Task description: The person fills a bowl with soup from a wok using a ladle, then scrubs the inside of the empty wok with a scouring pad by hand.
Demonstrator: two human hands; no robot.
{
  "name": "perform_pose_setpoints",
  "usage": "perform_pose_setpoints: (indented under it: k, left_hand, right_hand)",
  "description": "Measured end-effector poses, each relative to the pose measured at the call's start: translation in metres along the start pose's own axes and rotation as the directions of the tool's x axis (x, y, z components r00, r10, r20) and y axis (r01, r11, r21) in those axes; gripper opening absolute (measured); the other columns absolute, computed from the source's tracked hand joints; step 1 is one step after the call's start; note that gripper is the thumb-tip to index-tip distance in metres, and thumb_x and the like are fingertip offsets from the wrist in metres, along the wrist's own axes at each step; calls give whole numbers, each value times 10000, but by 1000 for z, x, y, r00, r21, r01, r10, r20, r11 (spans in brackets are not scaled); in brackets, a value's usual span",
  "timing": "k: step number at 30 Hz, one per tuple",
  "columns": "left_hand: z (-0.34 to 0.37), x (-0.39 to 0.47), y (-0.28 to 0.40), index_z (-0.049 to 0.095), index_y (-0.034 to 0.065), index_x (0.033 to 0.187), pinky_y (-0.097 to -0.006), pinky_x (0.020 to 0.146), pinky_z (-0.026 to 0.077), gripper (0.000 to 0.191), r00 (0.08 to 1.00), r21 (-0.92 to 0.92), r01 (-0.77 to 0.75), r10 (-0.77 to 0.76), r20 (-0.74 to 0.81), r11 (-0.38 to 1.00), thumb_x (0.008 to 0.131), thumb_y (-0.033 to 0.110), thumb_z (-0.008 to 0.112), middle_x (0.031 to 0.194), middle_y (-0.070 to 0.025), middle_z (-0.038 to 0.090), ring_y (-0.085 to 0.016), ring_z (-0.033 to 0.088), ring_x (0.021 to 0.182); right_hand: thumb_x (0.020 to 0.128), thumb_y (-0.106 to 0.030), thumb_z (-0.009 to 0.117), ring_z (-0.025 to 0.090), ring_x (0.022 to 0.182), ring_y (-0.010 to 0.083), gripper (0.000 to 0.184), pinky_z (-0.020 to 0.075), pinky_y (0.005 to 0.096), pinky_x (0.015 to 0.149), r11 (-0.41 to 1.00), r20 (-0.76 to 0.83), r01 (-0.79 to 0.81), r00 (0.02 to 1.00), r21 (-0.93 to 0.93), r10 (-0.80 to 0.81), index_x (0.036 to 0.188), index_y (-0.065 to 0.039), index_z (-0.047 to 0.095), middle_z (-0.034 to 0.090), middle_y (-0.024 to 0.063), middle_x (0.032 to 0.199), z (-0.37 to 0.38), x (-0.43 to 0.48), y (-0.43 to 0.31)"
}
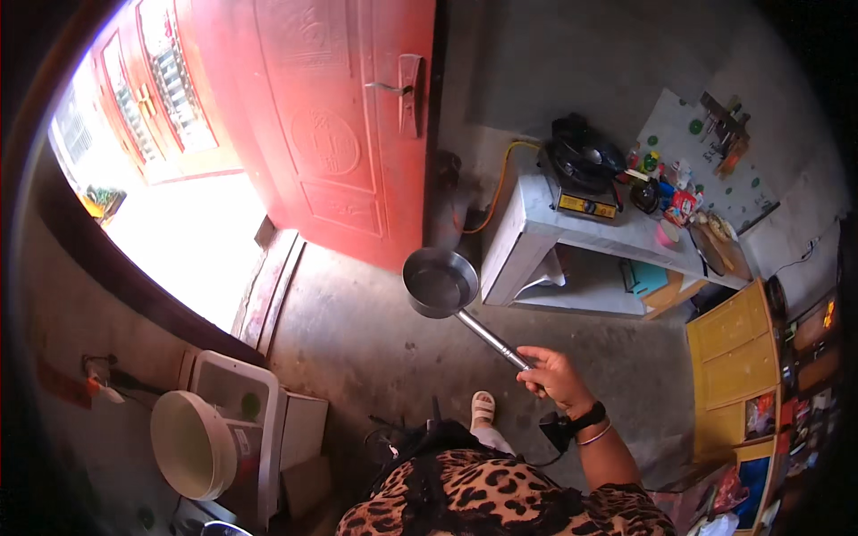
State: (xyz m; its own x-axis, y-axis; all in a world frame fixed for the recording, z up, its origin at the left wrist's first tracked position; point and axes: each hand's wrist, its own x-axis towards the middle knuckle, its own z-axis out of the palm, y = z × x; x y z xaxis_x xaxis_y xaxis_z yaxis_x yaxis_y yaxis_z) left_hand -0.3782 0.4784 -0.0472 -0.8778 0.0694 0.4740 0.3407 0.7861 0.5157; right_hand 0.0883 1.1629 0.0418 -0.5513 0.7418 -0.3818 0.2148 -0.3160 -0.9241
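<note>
My right hand (551, 378) is closed around the end of the long metal handle of a water ladle (440, 283). The ladle's deep round bowl is held out in front of me over the floor, its opening facing up; the inside looks dark, and whether it holds anything I cannot tell. A black strap with a small device and a thin bangle are on my right wrist. My left hand is out of view.
A red door (328, 120) stands open ahead. At right, a counter (536, 208) carries a gas stove (583, 201) with a black wok, beside a yellow wooden cabinet (730, 342). A pale bucket (191, 445) and white sink basin (271, 402) are at lower left. A yellow hose (499, 191) runs from the stove.
</note>
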Motion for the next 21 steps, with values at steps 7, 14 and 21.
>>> perform_pose_setpoints:
  k: [7,14,21]
  left_hand:
    - [56,51,145,559,9,1273,-453,984,435,403,805,84,-592,593,18,802,921,190,482,1146,-181,628,-364,594,1049]
    - [166,22,359,545,13,1304,-441,1053,388,404,615,-212,-743,773,155,634,948,185,466,1278,-194,559,-361,524,1201]
    - [267,-35,523,473,-11,1318,-369,936,496,370,770,-338,-536,612,179,774,976,128,494,1307,-165,535,-265,593,1089]
  right_hand:
    - [845,-14,629,530,571,47,464,392,166,457,998,-15,25,1000,64,-24,1291,32,508,635,62,795,-83,19,-36]
    - [854,-12,621,542,596,46,482,403,154,461,990,-45,137,989,-31,-138,1312,40,480,652,105,829,-213,42,-120]
    - [827,-16,611,526,564,55,479,378,171,432,970,-222,199,949,-137,-226,1288,40,494,651,116,821,-315,82,-211]
